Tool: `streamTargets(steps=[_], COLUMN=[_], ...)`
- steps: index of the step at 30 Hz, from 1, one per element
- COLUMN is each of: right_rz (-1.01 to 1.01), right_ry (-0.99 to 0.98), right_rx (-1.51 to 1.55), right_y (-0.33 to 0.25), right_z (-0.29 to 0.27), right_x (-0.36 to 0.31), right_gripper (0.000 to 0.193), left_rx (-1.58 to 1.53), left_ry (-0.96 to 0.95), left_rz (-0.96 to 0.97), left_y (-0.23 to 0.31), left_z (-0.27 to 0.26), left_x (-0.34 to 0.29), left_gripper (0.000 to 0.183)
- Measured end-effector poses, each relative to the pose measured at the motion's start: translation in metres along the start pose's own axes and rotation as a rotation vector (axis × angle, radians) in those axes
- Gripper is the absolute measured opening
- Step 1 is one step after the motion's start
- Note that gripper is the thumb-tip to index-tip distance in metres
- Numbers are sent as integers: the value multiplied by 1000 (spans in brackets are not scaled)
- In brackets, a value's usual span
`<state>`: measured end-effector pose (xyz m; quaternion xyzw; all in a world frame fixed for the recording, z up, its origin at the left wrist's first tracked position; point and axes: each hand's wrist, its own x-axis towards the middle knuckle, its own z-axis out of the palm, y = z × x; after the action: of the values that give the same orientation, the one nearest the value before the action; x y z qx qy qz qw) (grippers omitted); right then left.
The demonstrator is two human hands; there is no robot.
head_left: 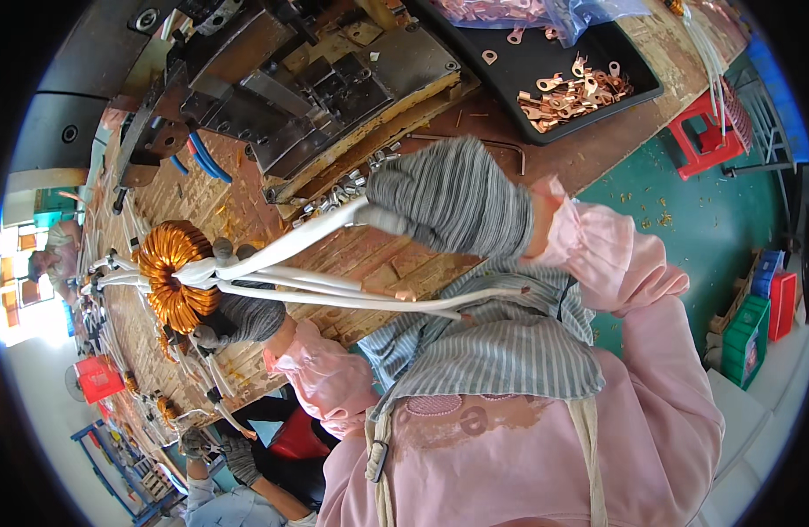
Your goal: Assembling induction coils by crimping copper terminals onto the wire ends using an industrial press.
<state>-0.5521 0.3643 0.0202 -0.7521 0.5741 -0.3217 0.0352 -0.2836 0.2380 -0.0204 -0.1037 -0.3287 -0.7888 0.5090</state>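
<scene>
My right hand (461, 195), in a grey striped glove, is closed around a white sleeved lead (312, 235) and holds it stretched out from a copper-wound ring coil (174, 268). My left hand (253, 318), gloved alike, is closed at the base of the leads beside the coil, some of its fingers hidden behind them. More white-sleeved leads (351, 301) run from the coil toward my apron (501, 360), with bare copper-coloured ends showing. The ring coil hangs just above the worn wooden bench (246, 369).
A dark metal press (325, 97) stands at the far side, with small silvery terminals (343, 191) along its edge. Right of it, a black tray (545, 132) holds copper lugs (576, 97) and a plastic bag. A hex key (520, 158) lies nearby. A co-worker's gloved hand (240, 459) is at lower left.
</scene>
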Motion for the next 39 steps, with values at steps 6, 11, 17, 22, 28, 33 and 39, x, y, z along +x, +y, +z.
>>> streamTargets(steps=[6, 11, 17, 22, 28, 33, 39], right_rz=[-77, 505, 439, 448, 406, 458, 229], right_ry=[127, -14, -537, -475, -586, 52, 184], right_rx=[23, 9, -563, -699, -741, 165, 581], right_y=[28, 128, 181, 172, 183, 153, 50], right_z=[-10, -82, -104, -95, -99, -101, -51], right_x=[-9, -24, -48, -39, -37, -36, -11], right_gripper=[22, 24, 36, 33, 30, 23, 20], left_rx=[-37, -6, 155, 174, 176, 208, 206], left_ry=[-97, 93, 199, 233, 267, 293, 268], left_rz=[-53, 98, 79, 109, 136, 131, 126], left_y=[-24, -11, -14, -11, -11, -10, -12], left_z=[21, 18, 0, 0, 2, 3, -2], left_x=[16, 11, 9, 4, 5, 5, 8], left_gripper=[75, 76, 78, 75, 78, 79, 80])
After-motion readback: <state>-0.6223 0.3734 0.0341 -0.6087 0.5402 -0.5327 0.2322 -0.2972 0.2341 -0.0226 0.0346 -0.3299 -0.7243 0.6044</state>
